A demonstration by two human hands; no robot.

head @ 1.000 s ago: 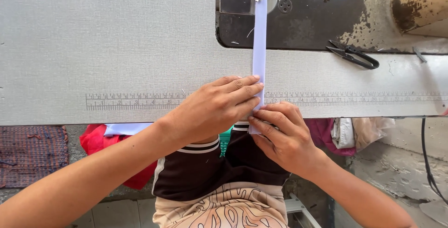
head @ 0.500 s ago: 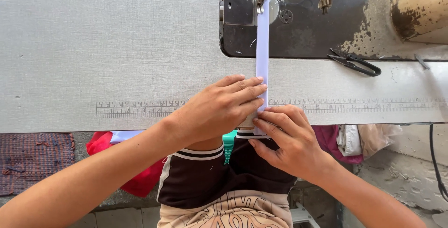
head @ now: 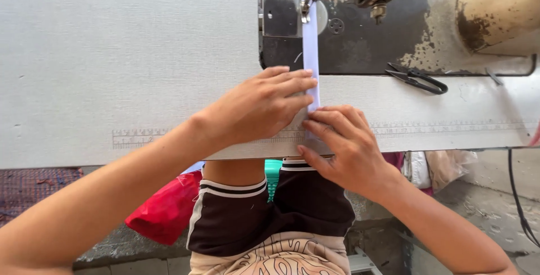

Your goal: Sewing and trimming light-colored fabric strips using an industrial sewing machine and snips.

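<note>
both hands press flat on a narrow white fabric strip (head: 311, 55) at the near edge of the sewing table (head: 129, 55). left hand (head: 261, 106) lies palm down, fingers together and stretched right, their tips on the strip's left edge. right hand (head: 343, 145) sits just nearer and to the right, fingers bent, their tips holding the strip down against the table; whether the thumb pinches the strip from below i cannot tell. the two hands touch or almost touch at the fingertips.

the strip runs straight from the hands to the far side, up under the presser foot (head: 305, 9) of the sewing machine (head: 394, 27), beside a square metal plate (head: 280, 15). its near end is hidden under the hands.

black thread snips (head: 417, 78) lie on the table to the right, at the near edge of the machine bed. a printed ruler scale (head: 140, 137) runs along the table's near edge.

below the table, a red bag (head: 166, 207) sits at the left; its contents do not show. a green object (head: 273, 174) between the knees is mostly hidden. the machine's top is cut off by the frame.
</note>
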